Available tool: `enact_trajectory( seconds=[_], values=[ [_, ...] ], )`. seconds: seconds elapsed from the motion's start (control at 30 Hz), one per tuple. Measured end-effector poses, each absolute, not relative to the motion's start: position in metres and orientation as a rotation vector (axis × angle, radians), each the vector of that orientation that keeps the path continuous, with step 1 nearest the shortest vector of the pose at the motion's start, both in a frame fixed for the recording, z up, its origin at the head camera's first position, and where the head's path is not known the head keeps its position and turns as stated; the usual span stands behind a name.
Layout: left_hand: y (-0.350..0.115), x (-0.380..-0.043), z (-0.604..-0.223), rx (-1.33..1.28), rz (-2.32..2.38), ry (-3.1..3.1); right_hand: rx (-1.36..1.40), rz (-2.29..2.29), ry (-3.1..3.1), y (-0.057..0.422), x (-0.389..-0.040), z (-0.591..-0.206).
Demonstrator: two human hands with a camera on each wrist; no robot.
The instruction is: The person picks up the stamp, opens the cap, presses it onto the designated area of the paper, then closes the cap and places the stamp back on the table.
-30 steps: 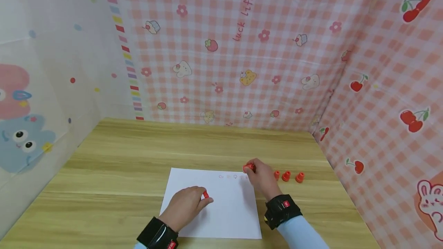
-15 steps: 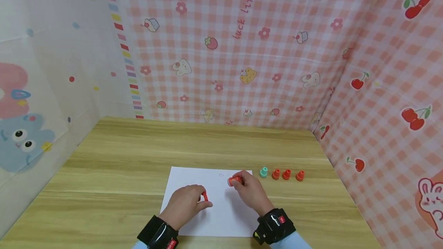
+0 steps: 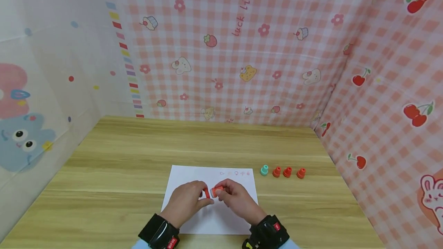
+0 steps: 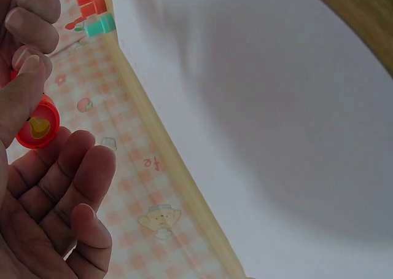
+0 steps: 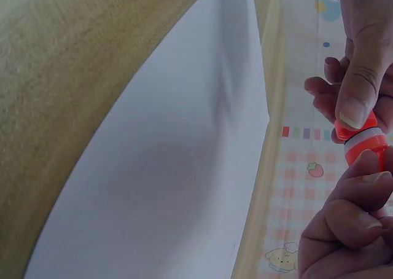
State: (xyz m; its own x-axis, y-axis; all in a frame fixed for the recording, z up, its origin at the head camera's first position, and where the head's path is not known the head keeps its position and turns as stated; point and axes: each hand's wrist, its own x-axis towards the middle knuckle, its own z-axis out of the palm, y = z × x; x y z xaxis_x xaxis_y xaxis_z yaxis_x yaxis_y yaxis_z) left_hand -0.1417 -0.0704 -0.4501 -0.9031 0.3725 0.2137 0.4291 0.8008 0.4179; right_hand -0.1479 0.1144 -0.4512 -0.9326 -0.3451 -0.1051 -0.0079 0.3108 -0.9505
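Observation:
My left hand point(image 3: 187, 203) pinches a small red cap point(image 3: 207, 193) between thumb and index finger, over the paper. In the left wrist view, a yellow shape shows on the round red face point(image 4: 40, 128) by the thumb. My right hand point(image 3: 240, 203) grips a red toy stamp point(image 3: 216, 191) with a pale band at its end, which points at the cap. The right wrist view has the stamp point(image 5: 368, 151) right up against the cap point(image 5: 354, 126). Beneath both hands lies a white sheet of paper point(image 3: 207, 220), with a row of small reddish prints point(image 3: 236, 173) near its top right.
To the right of the paper stand a teal stamp point(image 3: 264, 170) and three red ones point(image 3: 287, 171) in a row on the wooden table point(image 3: 114, 160). A pink checked cloth point(image 3: 221, 57) hangs behind the table.
My right hand has moved from the paper's upper right corner leftward and nearer, bringing the stamp to the cap. The prints and teal stamp have come into view. My left hand has barely moved.

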Motion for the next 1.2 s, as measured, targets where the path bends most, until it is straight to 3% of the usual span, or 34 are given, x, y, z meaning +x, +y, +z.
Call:
enact_trajectory(
  seconds=[0.57,1.2],
  values=[
    [-0.069,-0.142,-0.45,-0.742,-0.836,-2.783,-0.398,-1.642,2.308,0.11,-0.147,-0.454],
    [-0.063,-0.14,-0.443,-0.658,-0.75,-2.652,-0.258,-1.737,2.27,0.1,-0.149,-0.438]
  ],
)
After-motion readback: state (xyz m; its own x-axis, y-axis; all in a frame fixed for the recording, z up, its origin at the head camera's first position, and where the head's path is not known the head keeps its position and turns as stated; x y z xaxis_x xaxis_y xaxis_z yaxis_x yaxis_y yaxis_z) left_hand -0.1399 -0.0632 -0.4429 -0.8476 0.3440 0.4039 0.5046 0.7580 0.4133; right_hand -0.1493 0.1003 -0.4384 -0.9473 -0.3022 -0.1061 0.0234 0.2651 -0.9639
